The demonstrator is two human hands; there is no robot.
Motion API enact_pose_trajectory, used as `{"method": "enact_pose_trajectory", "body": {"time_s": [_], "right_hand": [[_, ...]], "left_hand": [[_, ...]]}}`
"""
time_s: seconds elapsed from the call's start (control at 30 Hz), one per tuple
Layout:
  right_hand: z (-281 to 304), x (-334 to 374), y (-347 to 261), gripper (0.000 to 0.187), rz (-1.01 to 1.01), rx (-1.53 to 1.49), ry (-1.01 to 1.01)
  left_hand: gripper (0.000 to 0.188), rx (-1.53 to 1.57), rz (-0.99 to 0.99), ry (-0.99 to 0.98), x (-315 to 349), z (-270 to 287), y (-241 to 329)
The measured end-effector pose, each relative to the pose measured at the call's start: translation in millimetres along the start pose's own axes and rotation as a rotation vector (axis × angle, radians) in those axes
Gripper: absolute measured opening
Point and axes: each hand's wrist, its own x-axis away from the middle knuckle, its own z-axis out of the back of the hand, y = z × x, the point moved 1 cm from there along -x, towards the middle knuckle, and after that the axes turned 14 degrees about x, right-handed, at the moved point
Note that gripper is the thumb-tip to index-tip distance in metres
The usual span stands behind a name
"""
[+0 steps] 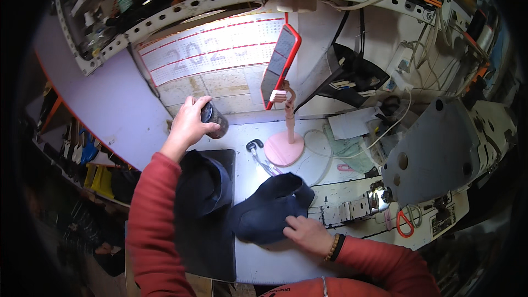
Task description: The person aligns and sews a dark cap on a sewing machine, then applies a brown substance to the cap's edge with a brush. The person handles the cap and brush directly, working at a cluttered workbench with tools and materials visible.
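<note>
Over the white bench (256,261), my left hand (191,122) wraps thumb and fingers around a tilted dark cylinder (220,122), while nearer my body my right hand (309,235) rests on the edge of a navy fabric piece (267,217); whether those fingers pinch it or merely press, I cannot tell. Below my left grip, a second dark piece (223,184) lies on a black mat (217,256). To that grip's right stands a pink phone stand (284,149) bearing a red-edged phone (280,58). Should my left fingers loosen, the cylinder could drop toward the mat; a wide rightward sweep could topple the stand. A careless tug by my right hand might crease the navy fabric piece.
</note>
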Motion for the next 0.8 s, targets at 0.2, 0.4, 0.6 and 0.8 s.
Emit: {"method": "enact_pose_trajectory", "body": {"time_s": [0.2, 0.4, 0.6, 0.8], "right_hand": [[22, 0, 6, 0.018, -0.222, -0.266, 0.303], [53, -38, 9, 0.024, -0.268, -0.342, 0.552], [65, -113, -15, 0.02, -0.111, -0.378, 0.789], [16, -157, -11, 0.041, -0.119, -0.499, 0.793]], "left_hand": [[0.069, 0.268, -0.19, -0.289, 120, 67, 70], [0.064, 0.181, -0.288, -0.636, 217, 48, 103], [0.065, 0.043, -0.261, -0.648, 248, -32, 96], [0.066, -0.033, -0.223, -0.518, 251, -62, 80]]}}
